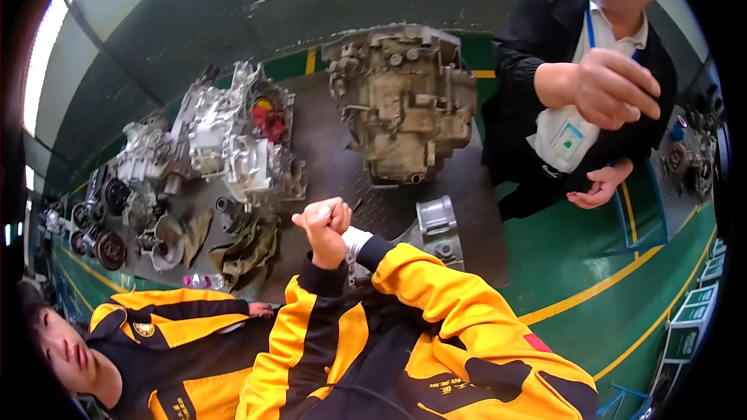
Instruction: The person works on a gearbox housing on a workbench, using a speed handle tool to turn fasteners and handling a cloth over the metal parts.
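My left hand is curled closed; my right hand is mostly hidden, so I can't tell its state. The silver casting sits on the tabletop beyond my right sleeve; a careless swing could snag cloth on it.

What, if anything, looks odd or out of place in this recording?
A crumpled brown cloth and a pink-capped bottle, apparently on its side, look like stray clutter left of centre. The large casing is stained brown, unlike the bright silver housing to its left. No spill or clear breakage shows.
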A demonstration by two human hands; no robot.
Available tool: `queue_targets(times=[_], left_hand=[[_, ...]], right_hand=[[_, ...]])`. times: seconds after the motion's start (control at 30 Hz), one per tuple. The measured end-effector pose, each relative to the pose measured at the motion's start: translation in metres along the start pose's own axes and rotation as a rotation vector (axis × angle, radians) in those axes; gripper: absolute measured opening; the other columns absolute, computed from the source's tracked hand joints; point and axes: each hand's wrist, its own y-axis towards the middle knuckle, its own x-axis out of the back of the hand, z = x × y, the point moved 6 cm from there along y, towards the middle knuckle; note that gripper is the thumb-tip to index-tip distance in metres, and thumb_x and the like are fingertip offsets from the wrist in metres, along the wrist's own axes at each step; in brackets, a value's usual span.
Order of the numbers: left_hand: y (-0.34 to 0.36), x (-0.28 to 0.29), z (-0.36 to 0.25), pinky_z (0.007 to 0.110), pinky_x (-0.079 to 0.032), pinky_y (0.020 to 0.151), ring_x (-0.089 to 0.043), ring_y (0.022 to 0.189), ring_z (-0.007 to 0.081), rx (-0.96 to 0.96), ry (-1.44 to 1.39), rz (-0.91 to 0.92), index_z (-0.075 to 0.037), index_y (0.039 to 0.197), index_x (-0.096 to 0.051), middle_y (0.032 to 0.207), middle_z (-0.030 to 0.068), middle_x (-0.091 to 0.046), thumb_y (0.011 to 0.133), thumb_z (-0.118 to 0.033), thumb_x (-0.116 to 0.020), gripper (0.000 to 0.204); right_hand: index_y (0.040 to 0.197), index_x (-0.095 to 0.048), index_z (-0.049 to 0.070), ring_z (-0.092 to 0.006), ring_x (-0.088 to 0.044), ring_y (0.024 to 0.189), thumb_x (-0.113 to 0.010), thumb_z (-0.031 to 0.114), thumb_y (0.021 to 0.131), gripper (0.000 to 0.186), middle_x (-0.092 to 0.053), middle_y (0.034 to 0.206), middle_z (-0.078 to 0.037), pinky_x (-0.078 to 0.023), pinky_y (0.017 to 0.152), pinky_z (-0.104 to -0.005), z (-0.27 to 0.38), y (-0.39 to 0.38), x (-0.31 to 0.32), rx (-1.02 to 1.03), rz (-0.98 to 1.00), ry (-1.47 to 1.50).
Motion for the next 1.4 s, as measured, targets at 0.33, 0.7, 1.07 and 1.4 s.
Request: queue_targets(times=[0.33,0.7,1.07,1.4], left_hand=[[0.018,0.035,0.000,0.027,-0.012,0.038,-0.017,0.039,0.0078,0.022,-0.156,-0.003,-0.011,0.053,-0.024,0.046,-0.0035,-0.021,0.085,-0.045,-0.039,0.049],[0.016,0.011,0.005,0.027,-0.012,0.039,-0.018,0.040,0.0076,0.058,-0.155,0.083,-0.010,0.051,-0.025,0.045,-0.0029,-0.023,0.083,-0.037,-0.041,0.045],[0.003,-0.014,0.009,0.025,-0.018,0.041,-0.025,0.042,0.0093,-0.004,0.119,-0.010,-0.008,0.054,-0.030,0.048,-0.0003,-0.027,0.082,-0.038,-0.040,0.043],[-0.006,0.033,-0.027,0.026,-0.030,0.049,-0.036,0.047,0.0113,-0.113,0.067,-0.344,-0.006,0.058,-0.035,0.052,0.0034,-0.036,0.089,-0.024,-0.038,0.036]], right_hand=[[0.059,-0.048,-0.002,-0.0086,-0.029,0.052,-0.063,0.018,0.088,0.037,-0.033,0.050,-0.004,-0.029,0.045,-0.0311,0.015,-0.031,0.106,-0.174,-0.297,0.170],[0.072,-0.061,-0.003,-0.0163,-0.052,0.054,-0.067,0.015,0.078,0.020,-0.058,0.058,-0.011,-0.044,0.055,-0.0332,0.048,-0.097,0.026,-0.299,0.304,0.263],[0.098,-0.058,0.004,-0.0107,-0.054,0.081,-0.061,0.014,0.086,0.016,-0.062,0.085,-0.004,-0.045,0.075,-0.0275,0.063,-0.001,0.019,-0.089,0.325,0.107],[0.090,-0.061,0.001,-0.0070,-0.054,0.075,-0.066,0.003,0.080,0.012,-0.061,0.080,-0.001,-0.046,0.069,-0.0246,0.017,-0.035,0.100,-0.228,-0.033,0.374]])
